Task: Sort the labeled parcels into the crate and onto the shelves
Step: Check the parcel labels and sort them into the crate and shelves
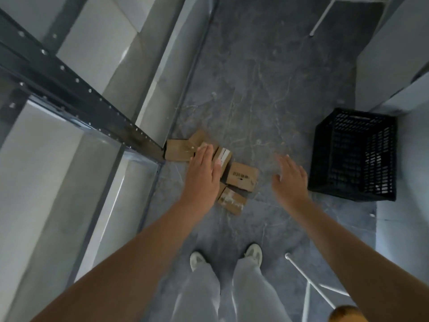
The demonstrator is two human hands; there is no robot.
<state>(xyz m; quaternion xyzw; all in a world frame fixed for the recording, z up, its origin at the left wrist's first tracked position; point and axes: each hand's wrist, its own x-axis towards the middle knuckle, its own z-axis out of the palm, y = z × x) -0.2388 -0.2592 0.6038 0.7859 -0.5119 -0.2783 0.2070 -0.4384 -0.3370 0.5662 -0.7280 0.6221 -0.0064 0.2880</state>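
Observation:
Several small brown cardboard parcels lie in a loose heap on the dark marble floor, by the foot of the shelf unit. My left hand hovers above the heap with straight fingers and holds nothing. My right hand is spread flat over bare floor, between the parcels and the black plastic crate. The crate stands on the floor at the right, and I cannot see anything in it. The shelf boards at the left are pale and bare where visible.
A dark metal shelf upright ends right beside the leftmost parcel. White thin metal legs stand at lower right and another at the top. My feet are just behind the heap. A pale wall sits behind the crate.

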